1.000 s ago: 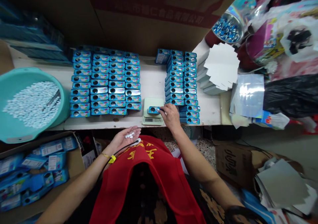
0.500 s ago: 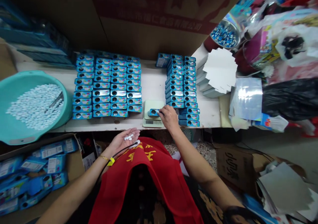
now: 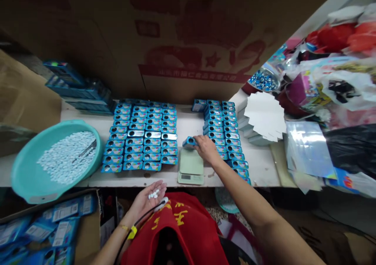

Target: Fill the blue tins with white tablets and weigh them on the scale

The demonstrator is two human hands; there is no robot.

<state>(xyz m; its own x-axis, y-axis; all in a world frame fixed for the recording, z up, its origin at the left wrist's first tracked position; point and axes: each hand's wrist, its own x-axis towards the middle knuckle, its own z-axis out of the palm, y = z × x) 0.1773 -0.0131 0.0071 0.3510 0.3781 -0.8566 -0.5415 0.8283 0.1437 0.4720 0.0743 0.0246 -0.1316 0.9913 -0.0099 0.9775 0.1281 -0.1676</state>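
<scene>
Several white tablets (image 3: pixel 153 195) lie on the spread left hand (image 3: pixel 147 198) while the right hand (image 3: pixel 206 149) pinches a blue box (image 3: pixel 189 141) at the far edge of the digital scale (image 3: pixel 191 162) on the counter (image 3: pixel 188 121), seemingly a transfer step whose next move calls for a level set-down.

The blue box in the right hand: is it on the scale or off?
Off. The right hand holds the blue box by the scale's far edge, and the scale shows its bare top.
</scene>
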